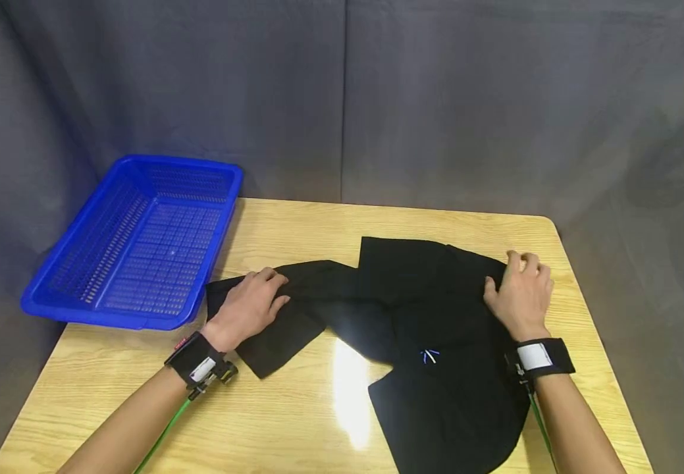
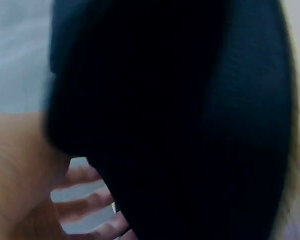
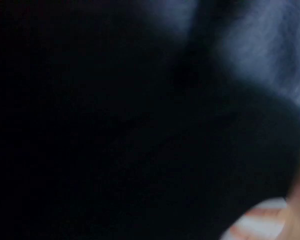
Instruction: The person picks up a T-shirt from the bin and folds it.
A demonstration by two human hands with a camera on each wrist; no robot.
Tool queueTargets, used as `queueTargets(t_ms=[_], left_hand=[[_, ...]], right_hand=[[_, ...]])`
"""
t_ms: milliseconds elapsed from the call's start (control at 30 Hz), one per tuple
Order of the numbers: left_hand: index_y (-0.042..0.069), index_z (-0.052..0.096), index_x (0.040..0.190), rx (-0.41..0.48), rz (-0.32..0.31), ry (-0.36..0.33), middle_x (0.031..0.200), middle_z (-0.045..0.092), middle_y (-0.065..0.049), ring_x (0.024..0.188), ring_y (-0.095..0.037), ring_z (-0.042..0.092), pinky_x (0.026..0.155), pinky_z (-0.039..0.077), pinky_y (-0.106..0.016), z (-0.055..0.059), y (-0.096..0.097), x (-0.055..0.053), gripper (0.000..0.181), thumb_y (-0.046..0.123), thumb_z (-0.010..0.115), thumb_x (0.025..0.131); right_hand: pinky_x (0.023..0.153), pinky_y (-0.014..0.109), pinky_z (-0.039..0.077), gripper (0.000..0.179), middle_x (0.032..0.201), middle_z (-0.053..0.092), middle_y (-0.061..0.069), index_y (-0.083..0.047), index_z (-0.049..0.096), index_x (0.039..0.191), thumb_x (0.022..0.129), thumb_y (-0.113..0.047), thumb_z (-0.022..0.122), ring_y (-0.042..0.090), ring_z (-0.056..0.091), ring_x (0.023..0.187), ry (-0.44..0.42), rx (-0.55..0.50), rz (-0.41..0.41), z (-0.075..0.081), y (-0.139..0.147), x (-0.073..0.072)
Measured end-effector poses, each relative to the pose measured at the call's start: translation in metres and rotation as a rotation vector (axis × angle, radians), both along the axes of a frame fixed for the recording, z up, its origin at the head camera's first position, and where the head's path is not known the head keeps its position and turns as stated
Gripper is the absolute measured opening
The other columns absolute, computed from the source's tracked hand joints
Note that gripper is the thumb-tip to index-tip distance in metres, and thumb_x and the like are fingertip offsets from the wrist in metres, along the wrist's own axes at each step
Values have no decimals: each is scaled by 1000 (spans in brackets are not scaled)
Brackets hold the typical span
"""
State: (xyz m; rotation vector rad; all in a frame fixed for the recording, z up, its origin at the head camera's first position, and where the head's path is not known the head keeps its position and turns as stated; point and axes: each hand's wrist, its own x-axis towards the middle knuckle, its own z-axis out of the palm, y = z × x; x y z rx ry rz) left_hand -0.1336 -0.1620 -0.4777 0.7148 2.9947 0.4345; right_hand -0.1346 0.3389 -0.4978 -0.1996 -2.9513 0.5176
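A black cloth garment [image 1: 436, 303] lies spread and partly folded on the table, with a small blue and white mark on its front. Its narrower part stretches left, under my left hand [image 1: 249, 306], whose fingers rest loosely spread on the fabric. My right hand [image 1: 522, 296] is at the garment's upper right edge, fingers bent forward and thumb apart over the cloth. In the left wrist view, dark fabric [image 2: 180, 125] fills the middle and several fingers [image 2: 85, 207] show at lower left. Dark cloth [image 3: 115, 125] covers most of the blurred right wrist view.
A blue plastic basket [image 1: 223, 224] stands at the table's back left corner, close to the garment's left end. The wooden table [image 1: 294, 227] runs back to a grey curtain [image 1: 436, 105]. Green cables trail from both wrist straps.
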Motion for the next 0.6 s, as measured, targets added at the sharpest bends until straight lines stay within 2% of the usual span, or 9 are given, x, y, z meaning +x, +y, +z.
queueTargets(t_ms=[67,167,233,333,400,467,500,533,600], left_hand=[[-1,73,124,9,-10,1,116,71,-17,101,-35,72,82,62,-48,4,-3,-2,25,11,70,102],[-1,75,111,-29,-13,-5,100,70,-15,85,-29,73,70,61,-44,8,-6,-6,16,4,75,96],[-1,73,102,-75,-24,0,92,69,-14,76,-27,70,63,59,-43,8,-6,-10,9,-1,75,93],[1,70,91,-130,-50,-13,84,69,-14,68,-23,65,55,56,-41,4,-4,-17,7,-6,72,90],[4,68,83,-162,-65,-92,78,65,-10,65,-20,58,53,51,-38,9,-4,-22,13,-8,69,88],[9,66,81,-194,-89,-222,77,61,-3,66,-17,53,55,46,-33,22,-6,-29,16,-6,68,85],[11,65,80,-199,-116,-305,76,58,0,67,-15,52,56,43,-31,31,-8,-34,17,-6,67,83],[12,65,80,-194,-144,-402,76,56,2,68,-14,50,57,40,-29,41,-11,-41,18,-5,67,82],[11,64,84,-154,-219,-579,80,57,1,71,-14,51,61,39,-27,62,-17,-57,16,-5,66,83]], right_hand=[[106,76,32,66,156,39,37,4,43,154,98,-20,69,61,36,142,51,42,131,0,-17,-12],[114,76,25,69,162,37,33,-2,37,162,103,-22,66,56,30,151,-51,-1,299,0,-37,-35],[112,75,26,66,159,39,33,-3,36,162,106,-24,63,57,33,147,-145,-31,330,-1,-45,-47],[102,66,35,51,144,57,33,2,51,149,107,-22,64,53,52,130,-224,-47,340,-2,-47,-56],[94,58,42,36,127,67,29,3,62,134,106,-19,65,46,62,113,-251,-76,395,2,-44,-53],[85,52,47,22,112,70,26,2,65,118,106,-16,65,41,65,99,-304,-151,483,10,-38,-48],[82,50,48,19,108,68,23,0,64,114,106,-17,65,38,63,96,-339,-206,526,16,-33,-46],[84,51,50,24,114,67,24,1,63,118,106,-19,65,40,63,102,-375,-267,552,23,-27,-43],[85,49,48,26,112,59,21,0,58,117,108,-25,63,39,59,105,-444,-406,563,37,-14,-42]])
